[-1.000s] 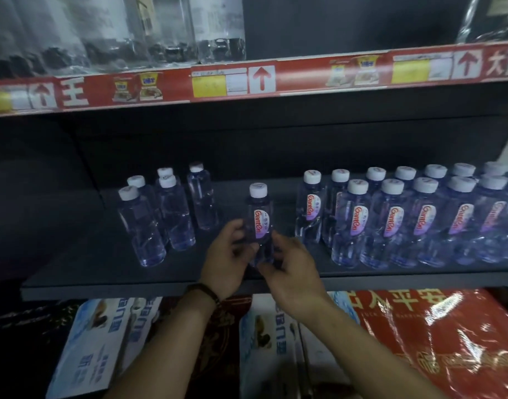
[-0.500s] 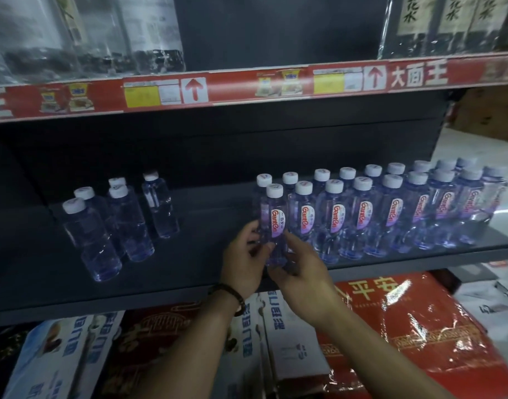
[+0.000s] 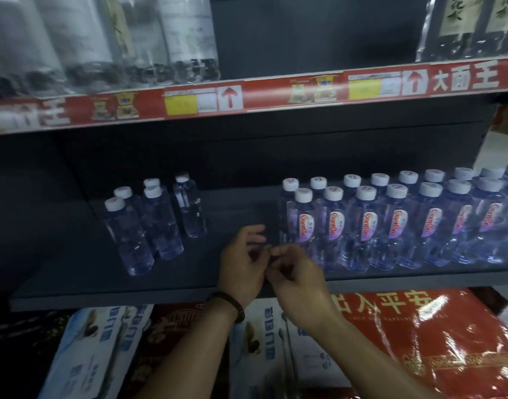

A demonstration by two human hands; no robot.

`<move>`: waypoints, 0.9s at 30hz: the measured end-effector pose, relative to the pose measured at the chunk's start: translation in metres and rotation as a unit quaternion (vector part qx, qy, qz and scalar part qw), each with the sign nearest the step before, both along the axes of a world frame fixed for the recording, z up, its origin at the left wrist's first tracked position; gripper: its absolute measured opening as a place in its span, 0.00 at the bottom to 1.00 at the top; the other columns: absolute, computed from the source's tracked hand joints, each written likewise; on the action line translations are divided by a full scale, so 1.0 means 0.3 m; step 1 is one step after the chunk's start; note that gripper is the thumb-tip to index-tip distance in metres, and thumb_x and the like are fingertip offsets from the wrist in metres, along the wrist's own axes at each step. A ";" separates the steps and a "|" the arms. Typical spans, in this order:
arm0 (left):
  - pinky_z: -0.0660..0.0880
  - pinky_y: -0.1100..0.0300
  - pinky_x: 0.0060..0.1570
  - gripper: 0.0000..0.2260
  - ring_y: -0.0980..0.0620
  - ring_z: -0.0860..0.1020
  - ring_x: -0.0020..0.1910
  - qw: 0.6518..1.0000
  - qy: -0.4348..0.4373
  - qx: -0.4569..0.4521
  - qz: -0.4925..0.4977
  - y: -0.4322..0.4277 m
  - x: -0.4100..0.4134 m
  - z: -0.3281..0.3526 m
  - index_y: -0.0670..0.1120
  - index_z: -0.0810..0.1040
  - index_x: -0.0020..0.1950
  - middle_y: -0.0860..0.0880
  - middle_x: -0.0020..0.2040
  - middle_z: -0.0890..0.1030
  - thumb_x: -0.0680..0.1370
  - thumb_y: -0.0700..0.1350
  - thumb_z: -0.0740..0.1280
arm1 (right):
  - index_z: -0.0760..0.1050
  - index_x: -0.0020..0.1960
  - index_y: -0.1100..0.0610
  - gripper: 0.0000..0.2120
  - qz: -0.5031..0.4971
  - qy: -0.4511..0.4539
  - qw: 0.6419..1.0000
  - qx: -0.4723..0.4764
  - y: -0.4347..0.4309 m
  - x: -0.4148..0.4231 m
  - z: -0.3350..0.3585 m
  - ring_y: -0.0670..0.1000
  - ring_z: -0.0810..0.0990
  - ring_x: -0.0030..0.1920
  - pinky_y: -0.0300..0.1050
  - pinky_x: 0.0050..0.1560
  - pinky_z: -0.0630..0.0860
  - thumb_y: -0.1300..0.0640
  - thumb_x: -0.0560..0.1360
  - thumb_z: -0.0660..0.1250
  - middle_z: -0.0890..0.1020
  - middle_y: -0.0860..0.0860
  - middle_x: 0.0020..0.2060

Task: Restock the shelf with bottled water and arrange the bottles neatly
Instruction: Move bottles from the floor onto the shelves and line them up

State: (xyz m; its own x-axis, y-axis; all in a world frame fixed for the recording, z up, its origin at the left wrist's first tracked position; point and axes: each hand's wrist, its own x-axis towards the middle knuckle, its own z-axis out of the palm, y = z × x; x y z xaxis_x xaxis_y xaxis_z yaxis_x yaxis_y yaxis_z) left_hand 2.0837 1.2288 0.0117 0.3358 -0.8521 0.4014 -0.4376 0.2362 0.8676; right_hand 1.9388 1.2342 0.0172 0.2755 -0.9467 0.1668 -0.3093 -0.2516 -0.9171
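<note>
Bottles of water [image 3: 396, 226] stood upright in two rows along the right half of the dark shelf [image 3: 74, 272], white caps up, the front row's red-and-purple labels facing out. The rows ran from just right of the middle of the frame to its right edge, each bottle close against its neighbour. The end bottle [image 3: 304, 226] of the front row stood at the left tip of that block, just above and right of the hands. Well apart, in the left middle of the frame, a loose cluster [image 3: 158, 223] of five more bottles stood unevenly spaced, plain clear sides facing out. A stretch of dark shelf lay between the two groups.

The left hand [image 3: 241, 263] and the right hand [image 3: 300, 279] hovered together over the shelf's front edge at centre frame, below that stretch. Both were empty, fingers loosely curled, fingertips meeting or nearly so, and neither touched a bottle. A dark wristband [image 3: 228, 305] circled the left wrist.

Across the upper frame a red price strip [image 3: 276, 93] fronted the shelf above, with large clear bottles [image 3: 103, 38] at upper left and dark packets [image 3: 471, 24] at upper right. Under the shelf, blue-and-white boxes [image 3: 97, 347] lay at lower left and a shiny red packet [image 3: 419, 341] at lower right.
</note>
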 end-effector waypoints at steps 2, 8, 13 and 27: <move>0.79 0.63 0.53 0.14 0.61 0.81 0.50 0.997 -0.025 -0.034 0.070 0.060 0.100 0.014 0.55 0.79 0.60 0.54 0.53 0.81 0.80 0.38 0.71 | 0.77 0.53 0.45 0.15 0.024 -0.003 1.000 -0.007 0.001 0.096 0.002 0.46 0.83 0.43 0.34 0.42 0.77 0.66 0.79 0.68 0.84 0.47 0.41; 0.75 0.46 0.58 0.13 0.48 0.74 0.57 0.932 -0.149 -0.098 0.317 0.209 0.467 0.003 0.50 0.75 0.59 0.49 0.56 0.75 0.77 0.38 0.73 | 0.78 0.59 0.46 0.13 0.097 -0.029 0.995 0.000 0.021 0.393 -0.014 0.34 0.80 0.44 0.27 0.44 0.75 0.63 0.82 0.66 0.82 0.43 0.48; 0.67 0.51 0.66 0.20 0.41 0.70 0.67 0.931 -0.040 -0.034 0.360 0.255 0.646 -0.031 0.44 0.71 0.71 0.42 0.70 0.70 0.81 0.40 0.70 | 0.76 0.67 0.45 0.18 0.165 -0.035 0.986 0.001 0.043 0.583 0.001 0.38 0.78 0.60 0.38 0.63 0.77 0.62 0.84 0.63 0.79 0.41 0.61; 0.71 0.54 0.72 0.17 0.59 0.75 0.64 0.982 0.009 0.054 0.183 0.287 0.722 -0.059 0.54 0.73 0.75 0.52 0.67 0.73 0.87 0.47 0.58 | 0.71 0.74 0.41 0.25 0.242 -0.045 0.969 -0.028 0.064 0.743 -0.034 0.34 0.75 0.68 0.45 0.74 0.72 0.61 0.82 0.66 0.79 0.38 0.69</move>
